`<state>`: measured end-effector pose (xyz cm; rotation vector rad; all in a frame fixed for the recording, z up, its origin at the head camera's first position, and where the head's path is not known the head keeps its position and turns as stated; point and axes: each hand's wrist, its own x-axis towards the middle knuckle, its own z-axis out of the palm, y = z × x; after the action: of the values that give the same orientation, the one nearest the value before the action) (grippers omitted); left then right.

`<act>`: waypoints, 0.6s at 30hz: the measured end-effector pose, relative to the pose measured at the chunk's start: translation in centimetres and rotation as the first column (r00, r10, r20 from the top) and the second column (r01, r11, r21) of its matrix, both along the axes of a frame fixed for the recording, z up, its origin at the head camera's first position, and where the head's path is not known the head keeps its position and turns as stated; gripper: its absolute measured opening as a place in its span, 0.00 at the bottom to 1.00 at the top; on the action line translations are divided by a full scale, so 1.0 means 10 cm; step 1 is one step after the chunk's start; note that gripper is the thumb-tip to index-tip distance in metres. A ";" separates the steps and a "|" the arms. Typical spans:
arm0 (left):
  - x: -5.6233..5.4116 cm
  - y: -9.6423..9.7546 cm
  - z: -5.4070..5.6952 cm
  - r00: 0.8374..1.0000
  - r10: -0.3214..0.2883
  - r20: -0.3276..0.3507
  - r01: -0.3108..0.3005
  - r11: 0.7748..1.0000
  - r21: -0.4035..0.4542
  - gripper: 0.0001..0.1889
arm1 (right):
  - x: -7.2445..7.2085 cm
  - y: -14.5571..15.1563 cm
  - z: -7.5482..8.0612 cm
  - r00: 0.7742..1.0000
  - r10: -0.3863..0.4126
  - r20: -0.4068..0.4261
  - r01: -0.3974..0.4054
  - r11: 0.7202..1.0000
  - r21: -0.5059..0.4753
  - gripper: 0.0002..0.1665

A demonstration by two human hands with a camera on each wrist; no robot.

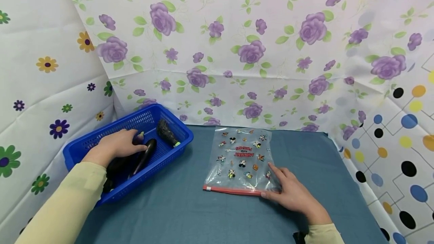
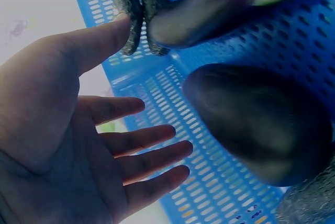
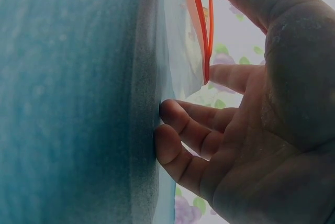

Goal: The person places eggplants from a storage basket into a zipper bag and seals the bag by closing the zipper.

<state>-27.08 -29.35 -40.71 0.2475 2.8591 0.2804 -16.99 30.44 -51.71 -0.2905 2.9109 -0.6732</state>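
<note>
My left hand reaches over a blue plastic basket, fingers spread and nothing between them in the left wrist view. Close to its fingertips are a long eggplant and a fat dark eggplant. The thumb overlaps a dark, bumpy, long vegetable in that view. My right hand is at the near right corner of a clear zip bag printed with cartoon figures. Its thumb touches the red zip strip, and the index finger reaches the bag's side edge. The other fingertips rest on the blue-grey cloth.
Bumpy dark vegetables lie at the basket's far right end. The bag lies flat on the blue-grey tablecloth, right of the basket. Flower-printed sheets stand behind and left; a dotted sheet borders the right.
</note>
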 end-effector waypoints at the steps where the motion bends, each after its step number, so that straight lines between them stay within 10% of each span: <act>1: -0.01 -0.01 -0.02 1.000 0.002 0.000 -0.002 1.000 0.003 0.51 | 0.00 0.00 0.00 1.000 0.000 0.000 0.000 1.000 0.001 0.69; 18: -0.06 -0.16 -0.22 1.000 0.000 0.011 -0.001 0.999 0.051 0.46 | 0.00 0.01 0.00 1.000 0.001 -0.007 -0.001 1.000 -0.003 0.69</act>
<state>-27.68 -30.94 -42.91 0.2542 2.8435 0.3543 -16.95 30.56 -51.69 -0.2953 2.9167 -0.6778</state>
